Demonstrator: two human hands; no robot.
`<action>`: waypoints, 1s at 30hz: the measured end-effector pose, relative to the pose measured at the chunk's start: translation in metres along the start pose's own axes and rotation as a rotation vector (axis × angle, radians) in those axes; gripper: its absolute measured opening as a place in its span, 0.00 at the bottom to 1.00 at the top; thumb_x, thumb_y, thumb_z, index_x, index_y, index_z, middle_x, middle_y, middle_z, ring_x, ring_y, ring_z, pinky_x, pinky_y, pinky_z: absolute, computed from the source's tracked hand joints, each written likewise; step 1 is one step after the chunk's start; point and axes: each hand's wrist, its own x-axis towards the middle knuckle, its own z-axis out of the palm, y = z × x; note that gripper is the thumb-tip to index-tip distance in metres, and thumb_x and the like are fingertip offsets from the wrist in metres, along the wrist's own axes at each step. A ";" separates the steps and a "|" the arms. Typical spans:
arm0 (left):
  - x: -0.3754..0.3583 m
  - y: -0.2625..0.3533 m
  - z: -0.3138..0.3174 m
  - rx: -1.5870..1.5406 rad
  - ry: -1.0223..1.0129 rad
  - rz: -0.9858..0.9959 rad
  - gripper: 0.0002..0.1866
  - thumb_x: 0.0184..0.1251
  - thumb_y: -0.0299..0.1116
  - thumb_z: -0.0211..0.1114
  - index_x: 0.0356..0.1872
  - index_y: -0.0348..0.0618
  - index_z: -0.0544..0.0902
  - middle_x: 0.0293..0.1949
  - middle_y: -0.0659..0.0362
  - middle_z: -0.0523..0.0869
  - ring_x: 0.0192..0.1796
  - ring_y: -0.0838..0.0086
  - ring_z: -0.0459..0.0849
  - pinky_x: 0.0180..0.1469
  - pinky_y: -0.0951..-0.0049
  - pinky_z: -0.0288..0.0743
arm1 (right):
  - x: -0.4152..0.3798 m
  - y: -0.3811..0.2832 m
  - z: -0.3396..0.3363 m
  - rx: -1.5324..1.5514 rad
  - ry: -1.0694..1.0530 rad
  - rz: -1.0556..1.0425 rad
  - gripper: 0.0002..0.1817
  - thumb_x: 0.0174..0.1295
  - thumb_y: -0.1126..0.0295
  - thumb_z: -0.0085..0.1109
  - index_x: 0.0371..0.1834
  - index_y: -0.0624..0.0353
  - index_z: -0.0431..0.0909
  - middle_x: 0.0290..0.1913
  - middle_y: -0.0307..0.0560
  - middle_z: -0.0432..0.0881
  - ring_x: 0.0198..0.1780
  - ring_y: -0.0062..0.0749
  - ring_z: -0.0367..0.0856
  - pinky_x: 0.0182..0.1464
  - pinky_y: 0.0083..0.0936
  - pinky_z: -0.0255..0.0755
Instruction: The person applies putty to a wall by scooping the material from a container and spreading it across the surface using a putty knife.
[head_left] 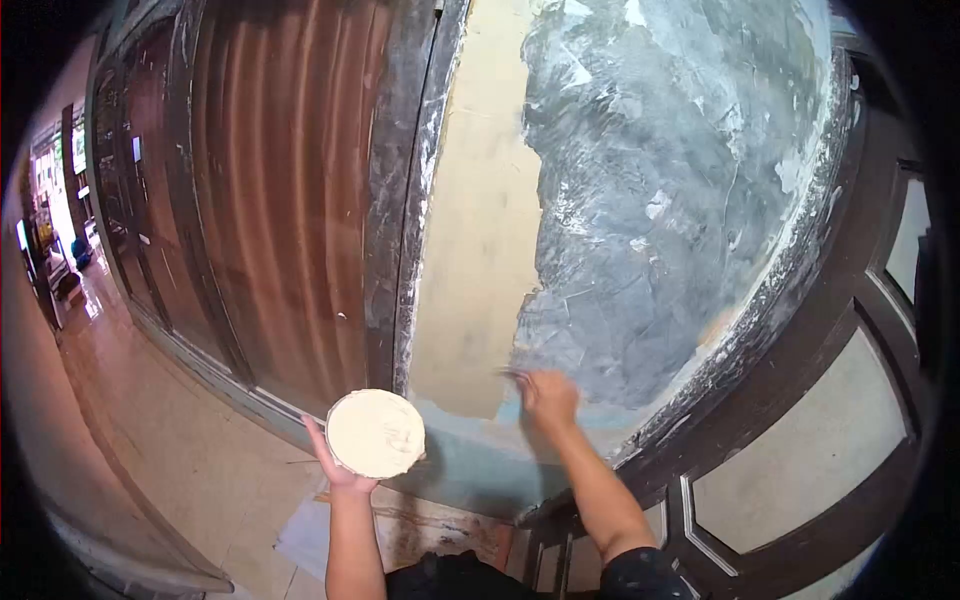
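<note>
My left hand supports a round tub of cream putty from below, its thumb along the tub's left side. The putty's surface looks mostly smooth, with a few marks right of the middle. My right hand is closed around a putty knife, which shows only as a thin dark edge at the fingertips. It is up against the wall, near the lower right edge of a tall cream putty strip. The handle is hidden in the fist. Right of the strip lies a rough grey-blue wall surface.
Left of the strip is a dark-framed glass door with brown curtains behind it. A dark panelled door stands on the right. A pale sheet lies on the tiled floor near my left forearm.
</note>
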 end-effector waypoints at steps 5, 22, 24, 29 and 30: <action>0.002 -0.002 -0.025 -0.008 0.107 0.041 0.55 0.69 0.85 0.42 0.74 0.43 0.75 0.72 0.45 0.79 0.67 0.37 0.81 0.55 0.13 0.76 | 0.026 -0.013 -0.057 0.114 0.251 -0.027 0.05 0.61 0.75 0.71 0.39 0.55 0.90 0.37 0.48 0.90 0.39 0.49 0.87 0.42 0.43 0.80; -0.004 0.009 -0.025 -0.032 0.010 0.096 0.54 0.71 0.83 0.44 0.73 0.41 0.78 0.72 0.49 0.81 0.69 0.47 0.82 0.69 0.35 0.78 | 0.008 -0.015 -0.036 0.196 0.185 -0.107 0.03 0.60 0.71 0.70 0.36 0.54 0.88 0.31 0.49 0.87 0.34 0.52 0.84 0.38 0.47 0.76; -0.001 0.009 -0.033 0.036 0.088 0.100 0.53 0.71 0.83 0.44 0.73 0.42 0.77 0.72 0.48 0.80 0.68 0.46 0.82 0.66 0.34 0.80 | -0.052 -0.004 0.029 0.007 -0.208 -0.090 0.03 0.60 0.68 0.70 0.35 0.52 0.88 0.30 0.48 0.86 0.33 0.52 0.83 0.37 0.48 0.76; 0.001 0.017 0.006 -0.029 0.014 0.050 0.54 0.70 0.84 0.42 0.74 0.44 0.76 0.73 0.46 0.78 0.68 0.37 0.80 0.59 0.18 0.76 | -0.022 0.001 0.032 0.049 -0.169 -0.019 0.04 0.66 0.67 0.68 0.40 0.47 0.91 0.33 0.48 0.90 0.38 0.52 0.87 0.40 0.50 0.79; -0.001 0.017 0.007 0.016 -0.014 0.029 0.54 0.69 0.85 0.43 0.75 0.45 0.76 0.74 0.46 0.78 0.68 0.35 0.79 0.57 0.13 0.74 | 0.005 -0.006 0.005 0.091 -0.003 -0.050 0.03 0.66 0.67 0.68 0.39 0.49 0.90 0.33 0.47 0.89 0.37 0.51 0.86 0.39 0.49 0.78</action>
